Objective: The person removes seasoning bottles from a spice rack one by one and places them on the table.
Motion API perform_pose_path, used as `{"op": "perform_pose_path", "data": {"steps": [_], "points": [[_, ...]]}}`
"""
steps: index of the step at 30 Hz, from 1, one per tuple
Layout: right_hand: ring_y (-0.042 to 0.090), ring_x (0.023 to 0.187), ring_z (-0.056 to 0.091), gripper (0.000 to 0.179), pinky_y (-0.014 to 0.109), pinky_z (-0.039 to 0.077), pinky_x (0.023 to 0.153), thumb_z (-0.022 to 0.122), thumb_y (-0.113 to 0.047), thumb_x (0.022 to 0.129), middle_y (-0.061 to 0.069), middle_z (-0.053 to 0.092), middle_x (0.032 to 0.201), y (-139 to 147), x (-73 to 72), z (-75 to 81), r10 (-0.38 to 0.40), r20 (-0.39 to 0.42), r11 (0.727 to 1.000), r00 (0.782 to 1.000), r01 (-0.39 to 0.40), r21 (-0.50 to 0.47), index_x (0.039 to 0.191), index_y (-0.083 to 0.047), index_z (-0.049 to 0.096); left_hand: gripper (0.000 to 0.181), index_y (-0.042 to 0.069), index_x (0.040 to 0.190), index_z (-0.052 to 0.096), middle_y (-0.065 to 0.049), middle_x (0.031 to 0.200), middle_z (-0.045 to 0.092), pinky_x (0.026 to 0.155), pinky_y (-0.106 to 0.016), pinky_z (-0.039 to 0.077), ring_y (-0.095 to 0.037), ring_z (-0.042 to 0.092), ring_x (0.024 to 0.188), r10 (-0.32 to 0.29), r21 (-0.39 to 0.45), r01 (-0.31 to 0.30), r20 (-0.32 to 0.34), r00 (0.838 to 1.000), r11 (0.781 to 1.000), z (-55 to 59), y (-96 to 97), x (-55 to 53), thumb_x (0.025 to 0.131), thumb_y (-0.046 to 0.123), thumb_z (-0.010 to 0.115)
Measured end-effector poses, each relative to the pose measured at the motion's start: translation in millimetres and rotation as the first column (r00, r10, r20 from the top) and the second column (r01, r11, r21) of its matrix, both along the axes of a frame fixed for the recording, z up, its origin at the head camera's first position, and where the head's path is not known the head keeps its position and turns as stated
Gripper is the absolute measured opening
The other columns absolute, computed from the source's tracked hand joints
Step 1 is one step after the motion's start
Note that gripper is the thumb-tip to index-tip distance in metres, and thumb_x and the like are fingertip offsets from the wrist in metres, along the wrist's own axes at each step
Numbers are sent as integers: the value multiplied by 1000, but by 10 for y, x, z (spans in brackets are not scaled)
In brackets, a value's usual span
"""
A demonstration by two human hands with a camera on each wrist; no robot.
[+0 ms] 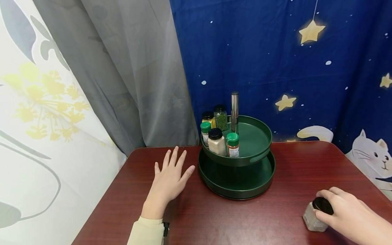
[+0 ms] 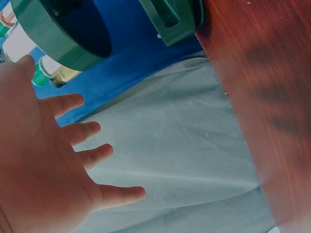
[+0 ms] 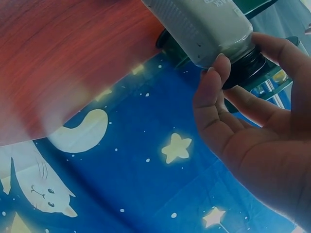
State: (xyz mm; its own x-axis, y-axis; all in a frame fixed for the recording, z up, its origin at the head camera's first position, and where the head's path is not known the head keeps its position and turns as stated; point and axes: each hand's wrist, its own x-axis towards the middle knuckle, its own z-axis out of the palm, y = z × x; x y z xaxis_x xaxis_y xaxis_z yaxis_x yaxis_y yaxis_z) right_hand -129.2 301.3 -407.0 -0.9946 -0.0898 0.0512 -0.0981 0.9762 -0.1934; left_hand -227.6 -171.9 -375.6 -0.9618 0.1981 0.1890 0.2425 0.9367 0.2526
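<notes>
My right hand (image 1: 346,211) grips a spice jar (image 1: 313,219) by its black lid at the table's right side. In the right wrist view, the fingers and thumb close round the lid, and the jar (image 3: 206,29) holds a greyish powder behind lettering that is only partly legible. My left hand (image 1: 168,180) hovers with fingers spread, left of a green two-tier turntable (image 1: 239,194); the left wrist view shows the palm (image 2: 43,160) bare. On the upper tier's left part stand several jars, including a white-filled jar (image 1: 216,145) with a black lid and a green-capped bottle (image 1: 233,149).
A shiny metal post (image 1: 234,110) rises from the turntable. Behind the reddish-brown table (image 1: 171,221) hang a grey curtain (image 1: 122,75) and a blue starry one (image 1: 260,51). A floral white cloth (image 1: 46,153) hangs on the left.
</notes>
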Motion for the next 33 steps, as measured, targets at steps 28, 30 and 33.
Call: {"op": "perform_pose_path", "data": {"steps": [28,30,33], "points": [[22,81,60,42,49,58,69,83,-31,83,9,67,97,9,-22,-5,-18,8,999,1000,18,46,107,2,73,77,27,171,28,-5,182,11,124,-82,11,-36,8,169,-3,3,3,5,1000,1000,-47,-14,-4,108,71,35],[23,83,62,41,52,59,70,84,-33,83,9,68,98,9,-35,-9,-16,-14,998,1000,17,55,107,0,74,77,27,171,28,-5,182,11,124,-82,11,-36,8,169,-1,1,1,5,1000,1000,-49,-14,-2,108,71,35],[28,88,64,41,60,59,75,84,-35,85,11,69,102,-45,-36,51,-12,-37,997,999,15,70,106,-1,76,77,27,171,28,-5,182,12,124,-83,11,-36,8,169,0,-1,0,7,1000,1000,-46,-11,2,108,70,36]]}}
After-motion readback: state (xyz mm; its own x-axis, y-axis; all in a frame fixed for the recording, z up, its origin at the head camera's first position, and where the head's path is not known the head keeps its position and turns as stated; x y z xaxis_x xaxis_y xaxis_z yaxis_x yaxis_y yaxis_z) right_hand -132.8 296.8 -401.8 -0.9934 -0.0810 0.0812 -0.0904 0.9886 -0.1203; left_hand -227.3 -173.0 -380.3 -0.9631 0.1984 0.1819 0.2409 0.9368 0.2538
